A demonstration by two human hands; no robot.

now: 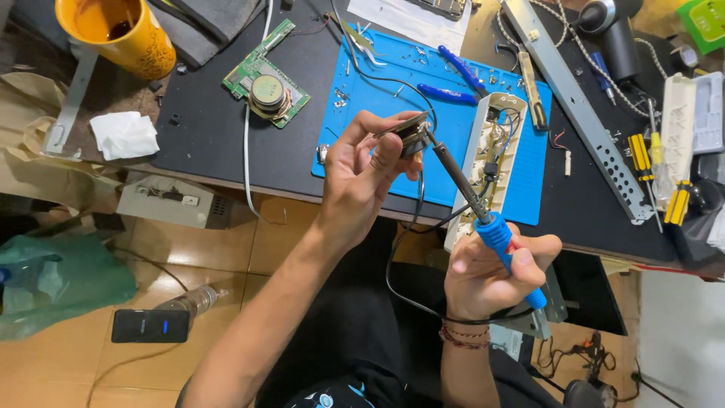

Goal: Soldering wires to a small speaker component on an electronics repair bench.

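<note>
Over the blue mat (377,106) on the worktop (219,143), your left hand (361,181) was pinched shut on a small speaker (411,133), mostly hidden by your fingers. Your right hand (487,268) was clamped round one blue-handled soldering iron (483,219), its tip at the speaker. Two blue pliers (453,79) lay on the mat. One yellow cup (121,34), cut off at the top, held dark dregs.
</note>
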